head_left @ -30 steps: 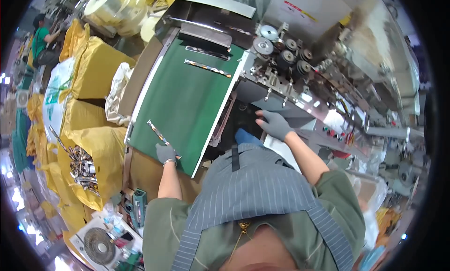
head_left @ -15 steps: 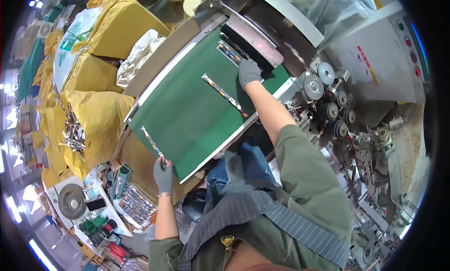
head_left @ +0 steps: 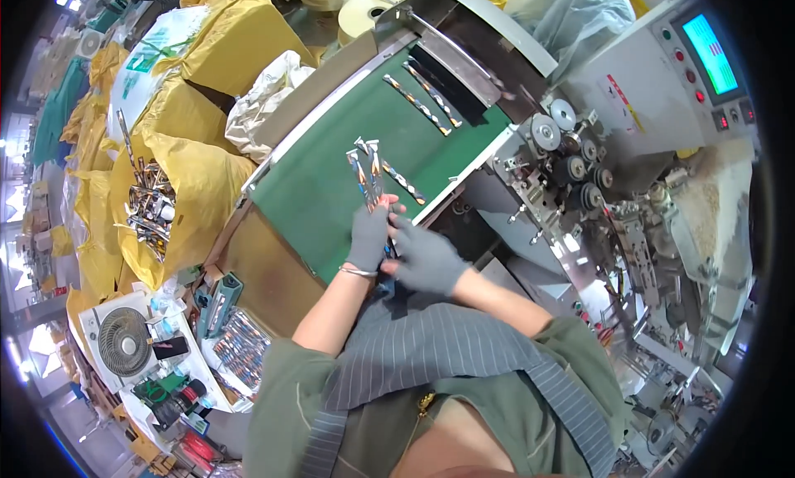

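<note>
The left hand [head_left: 369, 236], in a grey glove, has its grip clenched around a small bunch of long sachet strips [head_left: 365, 173], which stand up from the fist and fan out over the green conveyor belt [head_left: 331, 188]. The right hand [head_left: 426, 259] (also gloved in grey) sits just beside the left, its fingers [head_left: 399, 223] touching the lower end of the same bunch at the belt's near edge; whether its grip is closed on the strips I cannot tell. One loose strip [head_left: 403, 182] lies on the belt just right of the bunch, and two more strips [head_left: 424, 99] lie farther up, near the packing machine [head_left: 571, 159]. To the left, a yellow sack [head_left: 178, 188] holds a heap of similar sachets.
</note>
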`<state>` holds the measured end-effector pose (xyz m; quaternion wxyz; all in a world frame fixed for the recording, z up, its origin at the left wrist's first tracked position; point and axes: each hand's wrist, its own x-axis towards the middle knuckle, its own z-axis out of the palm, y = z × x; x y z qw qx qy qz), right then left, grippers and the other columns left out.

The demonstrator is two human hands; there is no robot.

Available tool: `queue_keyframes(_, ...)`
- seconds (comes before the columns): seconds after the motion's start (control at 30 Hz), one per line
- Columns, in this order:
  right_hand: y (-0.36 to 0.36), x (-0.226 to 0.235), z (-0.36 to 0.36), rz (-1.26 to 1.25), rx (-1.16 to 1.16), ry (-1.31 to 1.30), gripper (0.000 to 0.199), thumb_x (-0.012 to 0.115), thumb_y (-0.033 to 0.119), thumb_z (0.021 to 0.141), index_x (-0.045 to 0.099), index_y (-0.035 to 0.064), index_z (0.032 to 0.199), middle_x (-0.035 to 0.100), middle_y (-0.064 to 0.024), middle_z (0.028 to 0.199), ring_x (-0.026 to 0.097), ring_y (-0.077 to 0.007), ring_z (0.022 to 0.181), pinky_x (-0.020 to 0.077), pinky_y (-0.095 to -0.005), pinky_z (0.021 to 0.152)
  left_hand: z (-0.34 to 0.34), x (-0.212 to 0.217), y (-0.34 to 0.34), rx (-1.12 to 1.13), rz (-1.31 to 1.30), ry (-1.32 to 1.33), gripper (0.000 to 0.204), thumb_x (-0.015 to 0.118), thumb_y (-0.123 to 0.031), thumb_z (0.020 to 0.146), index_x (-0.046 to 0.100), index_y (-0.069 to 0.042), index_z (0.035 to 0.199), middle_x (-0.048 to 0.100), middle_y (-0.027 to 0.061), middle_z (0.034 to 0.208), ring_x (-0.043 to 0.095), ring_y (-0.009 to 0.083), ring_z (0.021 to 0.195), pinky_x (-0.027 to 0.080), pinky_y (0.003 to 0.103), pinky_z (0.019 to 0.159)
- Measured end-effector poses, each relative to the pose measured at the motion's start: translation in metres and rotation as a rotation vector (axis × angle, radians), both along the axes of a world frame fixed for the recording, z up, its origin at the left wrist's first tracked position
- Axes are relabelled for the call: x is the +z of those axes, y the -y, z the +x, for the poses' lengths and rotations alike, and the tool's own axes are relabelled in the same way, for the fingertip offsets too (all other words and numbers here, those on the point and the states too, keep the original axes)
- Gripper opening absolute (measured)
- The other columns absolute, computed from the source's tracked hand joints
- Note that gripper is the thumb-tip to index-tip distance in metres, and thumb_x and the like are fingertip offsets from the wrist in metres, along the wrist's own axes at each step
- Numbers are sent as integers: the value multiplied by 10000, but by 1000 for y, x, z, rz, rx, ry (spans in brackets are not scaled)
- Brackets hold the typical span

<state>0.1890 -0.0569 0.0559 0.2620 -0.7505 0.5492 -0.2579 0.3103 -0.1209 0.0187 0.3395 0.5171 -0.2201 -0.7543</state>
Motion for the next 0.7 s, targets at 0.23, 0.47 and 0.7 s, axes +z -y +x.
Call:
queue_keyframes(0.23, 51, 87, -62, 429, -515, 736, 357, 555, 325, 893, 630, -13, 975, 615, -79, 742, 568, -131, 711, 468, -283, 706, 21, 98, -14, -716, -168, -94, 373, 434, -320, 969, 559, 13, 1082, 630, 63, 767, 538, 72, 497, 410, 200, 458)
queue_keyframes(0.47, 30, 120, -50, -153, -510, 446, 351, 536, 304, 923, 568, -12, 776, 442, -102, 572, 412, -116, 568, 376, -311, 528, 32, 128, -27, -471, -369, 115, 346, 483, -321, 956, 586, -4, 861, 543, 11, 631, 420, 45, 440, 317, 188, 407)
queue_keyframes(0.7, 25, 121, -16, 268, 4, 1537, 257, 483, 287, 928, 568, 52, 865, 589, -15, 671, 535, -86, 523, 408, -161, 500, 39, 163, -25, -556, -209, -293, 298, 481, -307, 952, 493, -33, 834, 420, -32, 570, 317, 48, 387, 239, 199, 364)
